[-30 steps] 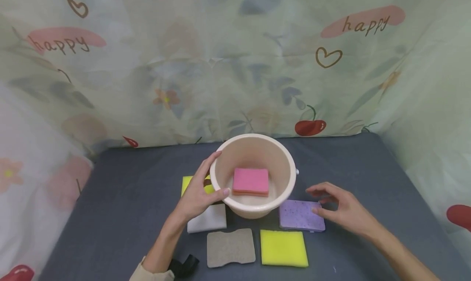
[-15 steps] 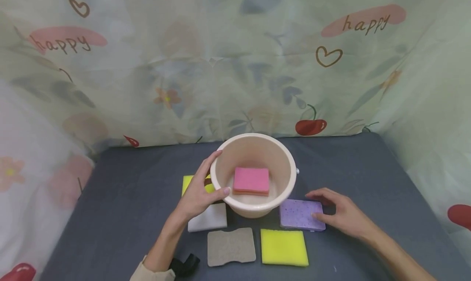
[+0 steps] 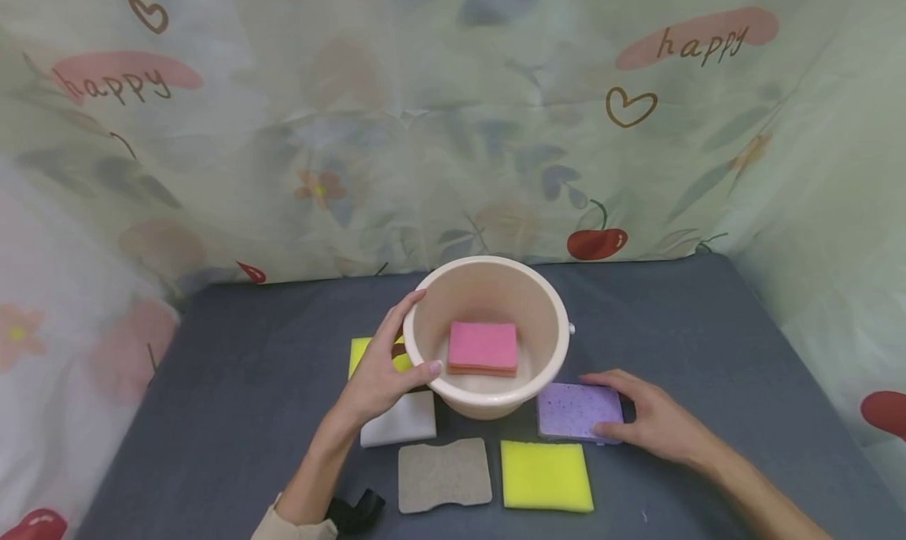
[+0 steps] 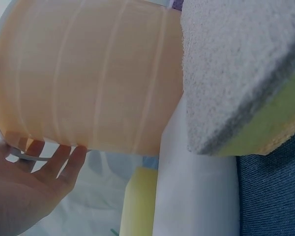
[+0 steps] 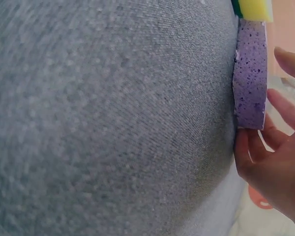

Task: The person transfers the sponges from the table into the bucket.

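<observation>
Head view: cream plastic bucket [image 3: 488, 402] stands mid frame, biggest obstacle, crowding purple sponge [image 3: 575, 408] at its lower R & white sponge [image 3: 406, 420] at lower L. L hand [image 3: 378, 381] holds the bucket rim, thumb hooked over, fingers along the outer wall; it partly hides rear yellow sponge [image 3: 359, 352]. Pink sponge [image 3: 484, 343] w/ orange lower layer lies on bucket floor. R hand [image 3: 654, 420] arches loosely round purple sponge's R end, thumb near side, fingers far side, partway open; can't tell if touching, no firm grip visible. Lower ctr: grey waisted sponge [image 3: 444, 475] & front yellow sponge [image 3: 546, 477], narrow gap between. Black item [image 3: 357, 512] by L wrist.

Room to move: dark tablecloth [image 3: 715, 351] runs from R hand out to the slanted R edge, also far L; printed curtain [image 3: 453, 155] hangs along back edge.

Textures: purple sponge's side porous (R wrist view); grey one gritty w/ yellow-green layer under, white one smooth, bucket wall banded (L wrist view)
</observation>
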`<state>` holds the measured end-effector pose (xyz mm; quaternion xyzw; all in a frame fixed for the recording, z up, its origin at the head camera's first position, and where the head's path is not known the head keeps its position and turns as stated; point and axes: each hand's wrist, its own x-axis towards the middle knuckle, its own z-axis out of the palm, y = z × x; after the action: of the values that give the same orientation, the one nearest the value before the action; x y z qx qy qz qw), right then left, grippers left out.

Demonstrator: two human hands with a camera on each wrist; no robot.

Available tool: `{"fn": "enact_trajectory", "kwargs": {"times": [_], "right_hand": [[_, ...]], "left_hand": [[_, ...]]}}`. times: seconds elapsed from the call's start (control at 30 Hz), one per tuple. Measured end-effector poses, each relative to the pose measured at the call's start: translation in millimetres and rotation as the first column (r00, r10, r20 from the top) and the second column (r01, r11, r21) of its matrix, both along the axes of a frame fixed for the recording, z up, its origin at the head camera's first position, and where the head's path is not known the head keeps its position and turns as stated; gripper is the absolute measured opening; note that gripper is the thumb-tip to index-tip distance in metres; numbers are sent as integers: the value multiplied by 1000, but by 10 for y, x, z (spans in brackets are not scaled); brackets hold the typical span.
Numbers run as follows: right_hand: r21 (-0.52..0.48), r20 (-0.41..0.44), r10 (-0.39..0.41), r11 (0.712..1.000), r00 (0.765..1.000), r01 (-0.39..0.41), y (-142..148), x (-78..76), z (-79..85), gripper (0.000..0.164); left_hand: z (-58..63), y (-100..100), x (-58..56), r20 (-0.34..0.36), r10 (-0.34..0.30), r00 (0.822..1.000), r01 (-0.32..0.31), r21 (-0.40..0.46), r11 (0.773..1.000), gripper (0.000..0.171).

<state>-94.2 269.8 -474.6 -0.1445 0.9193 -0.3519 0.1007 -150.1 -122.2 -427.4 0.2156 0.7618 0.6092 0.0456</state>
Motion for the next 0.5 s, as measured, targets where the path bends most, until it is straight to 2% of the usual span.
{"fn": "enact_trajectory", "kwargs": {"times": [0.07,0.5], "right_hand": [[6,11,0,1000,1000,0,-9,4,-14,64],[96,-115,63,994,991,-52,-88,7,-91,73]], "left_hand": [[0,1,4,3,-2,1000,2,2,1000,87],[-21,4,-2,0,5,1000,-5,6,1000,86]]}}
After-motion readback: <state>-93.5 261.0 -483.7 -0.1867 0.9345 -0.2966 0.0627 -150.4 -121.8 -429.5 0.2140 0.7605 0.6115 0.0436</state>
